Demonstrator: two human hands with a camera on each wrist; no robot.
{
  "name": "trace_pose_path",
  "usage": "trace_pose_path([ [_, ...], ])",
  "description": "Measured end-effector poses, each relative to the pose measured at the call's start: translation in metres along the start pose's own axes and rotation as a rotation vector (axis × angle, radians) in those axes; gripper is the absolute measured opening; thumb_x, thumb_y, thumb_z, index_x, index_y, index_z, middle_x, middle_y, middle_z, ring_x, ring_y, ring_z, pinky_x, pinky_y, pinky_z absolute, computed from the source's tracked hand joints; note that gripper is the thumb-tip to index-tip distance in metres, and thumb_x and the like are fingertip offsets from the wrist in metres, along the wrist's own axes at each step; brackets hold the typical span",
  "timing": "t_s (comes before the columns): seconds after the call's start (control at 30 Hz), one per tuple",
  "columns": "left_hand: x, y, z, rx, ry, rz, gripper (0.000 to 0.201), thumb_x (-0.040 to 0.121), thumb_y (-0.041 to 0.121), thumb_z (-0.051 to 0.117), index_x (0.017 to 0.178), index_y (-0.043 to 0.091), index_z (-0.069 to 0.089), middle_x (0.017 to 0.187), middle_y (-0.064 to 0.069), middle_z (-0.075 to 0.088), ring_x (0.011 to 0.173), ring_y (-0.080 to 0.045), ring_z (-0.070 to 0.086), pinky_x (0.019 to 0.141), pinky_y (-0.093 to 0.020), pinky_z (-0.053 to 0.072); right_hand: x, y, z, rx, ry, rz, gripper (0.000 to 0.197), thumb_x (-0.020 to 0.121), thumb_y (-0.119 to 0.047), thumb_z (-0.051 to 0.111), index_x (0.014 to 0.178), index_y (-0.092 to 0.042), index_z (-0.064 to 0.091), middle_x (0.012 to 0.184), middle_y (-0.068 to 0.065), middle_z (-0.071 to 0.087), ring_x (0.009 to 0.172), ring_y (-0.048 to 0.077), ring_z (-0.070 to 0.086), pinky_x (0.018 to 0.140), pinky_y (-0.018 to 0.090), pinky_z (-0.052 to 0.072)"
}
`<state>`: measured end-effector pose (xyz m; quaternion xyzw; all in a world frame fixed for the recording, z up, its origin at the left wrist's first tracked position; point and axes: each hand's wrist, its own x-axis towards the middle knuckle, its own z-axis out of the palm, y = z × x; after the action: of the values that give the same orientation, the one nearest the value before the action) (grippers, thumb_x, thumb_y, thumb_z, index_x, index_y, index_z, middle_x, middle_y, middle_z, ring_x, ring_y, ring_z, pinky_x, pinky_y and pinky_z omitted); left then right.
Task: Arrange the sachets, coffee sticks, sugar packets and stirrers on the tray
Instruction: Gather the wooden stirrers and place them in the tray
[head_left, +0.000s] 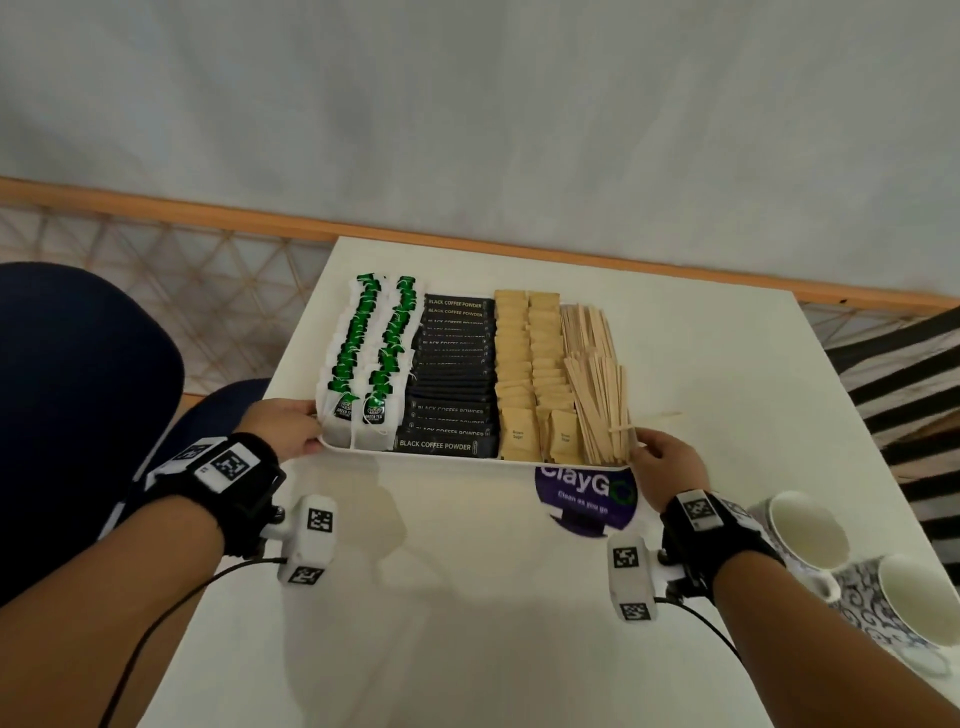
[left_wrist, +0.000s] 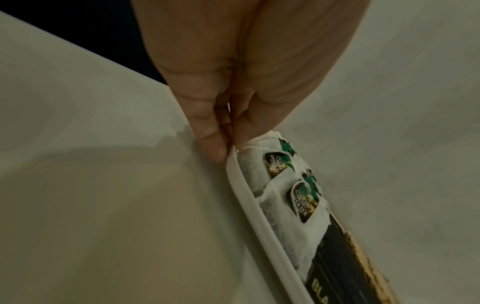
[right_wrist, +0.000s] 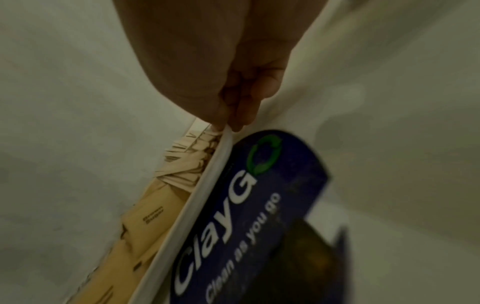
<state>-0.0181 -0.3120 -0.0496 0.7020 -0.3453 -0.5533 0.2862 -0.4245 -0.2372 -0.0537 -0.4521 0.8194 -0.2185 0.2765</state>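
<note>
- The shallow white rectangular tray (head_left: 363, 451) sits on the white bench (head_left: 467, 597), filled in four bands: green-tagged white tea sachets (head_left: 363, 358) at its 9 o'clock side, black coffee sticks (head_left: 451, 374) next, tan paper sugar packets (head_left: 530, 374), then pale wooden stirrers (head_left: 595, 374) at its 3 o'clock side.
- The left hand (head_left: 284, 427) pinches the tray's near-left corner; in the left wrist view its fingers (left_wrist: 211, 142) are curled narrow round the rim (left_wrist: 249, 205), beside a sachet.
- The right hand (head_left: 667, 465) grips the near-right corner the same way, fingers (right_wrist: 240, 115) closed on the rim, thumb beside the stirrers.
- The sorting looks finished, so the step in hand is likely squaring or shifting the loaded tray.
- To do it well, both hands should move together and keep the tray flat on the bench, sliding rather than lifting; a tilt would probably let the loose stirrers roll and the leaning packets topple.
- One stirrer (head_left: 647, 422) lies crosswise, jutting over the rim towards 3 o'clock; it likely needs tucking in line once the tray is settled.
- The two patterned blue-and-white mugs (head_left: 831, 561) at 4 o'clock call for a clear right elbow.
- The purple round sticker (head_left: 587, 501) at 6 o'clock of the tray lies flat and should not snag.
</note>
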Motion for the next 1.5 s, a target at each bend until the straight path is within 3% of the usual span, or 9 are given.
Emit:
trace_pose_path([
  [0.33, 0.040, 0.032, 0.009, -0.095, 0.059, 0.029, 0.042, 0.088, -0.022, 0.042, 0.123, -0.003, 0.055, 0.104, -0.016, 0.058, 0.069, -0.019, 0.055, 0.045, -0.013, 0.051, 0.052, -0.030, 0.012, -0.012, 0.022, -0.049, 0.030, 0.097, -0.023, 0.045, 0.119, -0.019, 0.064, 0.081, -0.002, 0.060, 0.062, 0.003, 0.050, 0.053, 0.019, 0.035],
  [0.53, 0.059, 0.052, 0.008, -0.102, 0.105, 0.004, 0.044, 0.087, -0.022, 0.043, 0.127, -0.007, 0.053, 0.081, -0.006, 0.059, 0.040, -0.004, 0.060, 0.044, -0.015, 0.052, 0.077, -0.041, 0.017, -0.028, 0.016, -0.049, 0.033, 0.094, -0.018, 0.046, 0.122, -0.023, 0.062, 0.085, -0.005, 0.061, 0.066, 0.004, 0.052, 0.060, 0.022, 0.038],
  [0.83, 0.066, 0.065, 0.016, -0.083, 0.152, 0.036, 0.045, 0.089, -0.021, 0.042, 0.128, -0.002, 0.052, 0.043, 0.004, 0.060, 0.033, 0.001, 0.054, 0.041, -0.012, 0.047, 0.086, -0.047, 0.023, -0.029, 0.041, -0.084, 0.032, 0.096, -0.021, 0.044, 0.123, -0.019, 0.061, 0.086, -0.004, 0.060, 0.064, 0.001, 0.050, 0.053, 0.018, 0.036],
  [0.97, 0.066, 0.064, 0.017, -0.129, 0.181, 0.085, 0.033, 0.089, -0.019, 0.044, 0.105, 0.009, 0.055, 0.036, 0.013, 0.055, 0.043, -0.006, 0.059, 0.043, -0.009, 0.045, 0.083, -0.046, 0.023, -0.029, 0.030, -0.111, 0.031, 0.096, -0.021, 0.044, 0.122, -0.018, 0.062, 0.086, -0.004, 0.062, 0.066, 0.002, 0.051, 0.055, 0.016, 0.036],
  [1.07, 0.070, 0.054, 0.012, -0.193, 0.205, 0.086, 0.022, 0.090, -0.013, 0.049, 0.086, 0.005, 0.061, 0.049, 0.009, 0.064, 0.045, -0.003, 0.061, 0.048, -0.010, 0.050, 0.081, -0.041, 0.011, -0.044, 0.068, -0.090, 0.031, 0.094, -0.018, 0.045, 0.118, -0.018, 0.064, 0.095, 0.000, 0.066, 0.071, 0.007, 0.054, 0.063, 0.019, 0.039],
  [1.17, 0.076, 0.040, 0.008, -0.268, 0.234, 0.077, 0.027, 0.093, -0.008, 0.048, 0.118, -0.005, 0.056, 0.083, -0.012, 0.062, 0.071, -0.013, 0.059, 0.069, -0.017, 0.055, 0.086, -0.031, -0.002, -0.012, 0.189, -0.046, 0.033, 0.087, -0.012, 0.049, 0.116, -0.017, 0.063, 0.091, 0.004, 0.065, 0.072, 0.016, 0.057, 0.069, 0.026, 0.043],
  [1.23, 0.078, 0.028, 0.007, -0.313, 0.289, 0.067, 0.041, 0.092, -0.010, 0.047, 0.133, -0.002, 0.047, 0.089, -0.014, 0.057, 0.079, -0.017, 0.057, 0.086, -0.028, 0.050, 0.089, -0.027, -0.005, -0.053, 0.211, -0.034, 0.036, 0.086, -0.011, 0.052, 0.120, -0.018, 0.059, 0.107, 0.008, 0.059, 0.089, 0.021, 0.057, 0.080, 0.032, 0.047],
  [1.37, 0.079, 0.006, 0.009, -0.293, 0.305, 0.040, 0.044, 0.091, -0.005, 0.048, 0.133, 0.009, 0.048, 0.102, -0.016, 0.061, 0.085, -0.019, 0.059, 0.080, -0.025, 0.048, 0.094, -0.026, -0.004, -0.228, 0.159, -0.014, 0.036, 0.089, -0.017, 0.051, 0.124, -0.020, 0.058, 0.129, 0.009, 0.047, 0.118, 0.028, 0.045, 0.095, 0.039, 0.043],
  [1.5, 0.080, 0.002, 0.013, -0.272, 0.340, 0.010, 0.047, 0.085, 0.002, 0.053, 0.130, 0.017, 0.053, 0.111, -0.017, 0.061, 0.095, -0.026, 0.062, 0.088, -0.036, 0.047, 0.097, -0.026, -0.008, -0.284, 0.149, -0.028, 0.025, 0.093, -0.024, 0.050, 0.110, -0.021, 0.067, 0.118, 0.008, 0.055, 0.111, 0.028, 0.050, 0.088, 0.039, 0.047],
])
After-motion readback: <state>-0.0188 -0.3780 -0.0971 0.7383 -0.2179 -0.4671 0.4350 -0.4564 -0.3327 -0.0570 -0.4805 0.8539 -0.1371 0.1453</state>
